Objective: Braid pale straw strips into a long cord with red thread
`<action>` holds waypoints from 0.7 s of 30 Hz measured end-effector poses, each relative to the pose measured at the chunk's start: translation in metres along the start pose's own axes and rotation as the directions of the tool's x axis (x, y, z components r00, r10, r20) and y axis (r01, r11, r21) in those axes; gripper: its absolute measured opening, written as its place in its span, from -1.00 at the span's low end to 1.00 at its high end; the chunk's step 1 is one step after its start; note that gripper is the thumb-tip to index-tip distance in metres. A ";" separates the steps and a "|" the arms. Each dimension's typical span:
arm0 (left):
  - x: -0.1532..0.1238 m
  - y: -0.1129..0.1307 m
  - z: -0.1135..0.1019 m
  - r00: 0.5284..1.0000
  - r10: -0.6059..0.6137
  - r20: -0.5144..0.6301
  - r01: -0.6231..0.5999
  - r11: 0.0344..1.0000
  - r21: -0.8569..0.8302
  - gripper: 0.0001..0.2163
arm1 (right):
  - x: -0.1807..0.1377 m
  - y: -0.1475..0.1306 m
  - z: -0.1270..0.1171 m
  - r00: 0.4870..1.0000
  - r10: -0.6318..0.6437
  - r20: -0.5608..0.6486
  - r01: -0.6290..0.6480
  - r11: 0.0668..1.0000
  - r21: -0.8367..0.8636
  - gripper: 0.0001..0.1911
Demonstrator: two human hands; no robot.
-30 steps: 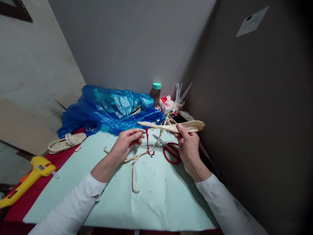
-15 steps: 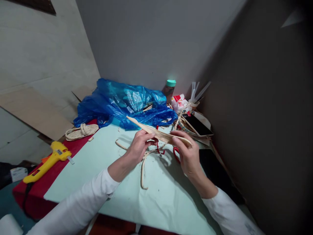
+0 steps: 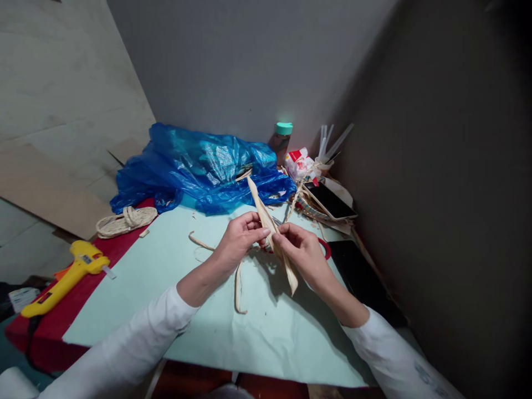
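Observation:
A long pale dried leaf strip [image 3: 259, 203] is held above the pale green paper sheet [image 3: 174, 266]. My left hand [image 3: 240, 239] pinches it near its middle from the left, and my right hand [image 3: 300, 252] pinches it from the right, fingertips nearly touching. The strip points up and away toward the blue bag and its lower end hangs past my right hand. Under my hands lie a thin braided straw cord [image 3: 238, 288] and red-handled scissors [image 3: 324, 246], mostly hidden.
A crumpled blue plastic bag [image 3: 199, 166] lies at the back. A yellow glue gun [image 3: 62, 277] and a coil of straw cord [image 3: 124, 219] sit on the red cloth at left. A teal-capped bottle [image 3: 282, 138], packets and a phone [image 3: 330, 200] crowd the right corner by the dark wall.
The strip has turned from lying across to pointing away from me. My left hand has taken hold of it and both hands have drawn together. The view has shifted.

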State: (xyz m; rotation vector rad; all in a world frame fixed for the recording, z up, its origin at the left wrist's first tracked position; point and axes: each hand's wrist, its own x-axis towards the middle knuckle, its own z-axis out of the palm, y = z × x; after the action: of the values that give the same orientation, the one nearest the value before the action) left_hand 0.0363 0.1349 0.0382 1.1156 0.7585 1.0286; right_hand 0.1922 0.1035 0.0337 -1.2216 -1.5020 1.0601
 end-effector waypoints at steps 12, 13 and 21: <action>-0.001 -0.006 0.002 0.997 -0.072 -0.001 0.071 0.996 -0.057 -0.72 | 0.002 0.005 -0.001 0.995 0.094 -0.018 -0.082 0.936 0.341 -0.83; -0.001 -0.004 0.002 0.997 -0.076 -0.004 0.075 0.996 -0.057 -0.72 | 0.003 0.006 -0.002 0.994 0.111 -0.011 -0.099 0.921 0.377 -0.84; 0.002 0.001 -0.003 0.997 -0.068 -0.038 0.067 0.997 -0.024 -0.72 | 0.006 0.012 -0.003 0.989 0.119 0.090 -0.148 0.859 0.490 -0.81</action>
State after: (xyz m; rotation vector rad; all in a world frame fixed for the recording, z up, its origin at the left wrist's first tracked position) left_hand 0.0340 0.1373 0.0387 1.0467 0.8081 1.0019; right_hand 0.1967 0.1117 0.0240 -0.9388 -1.0915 1.4761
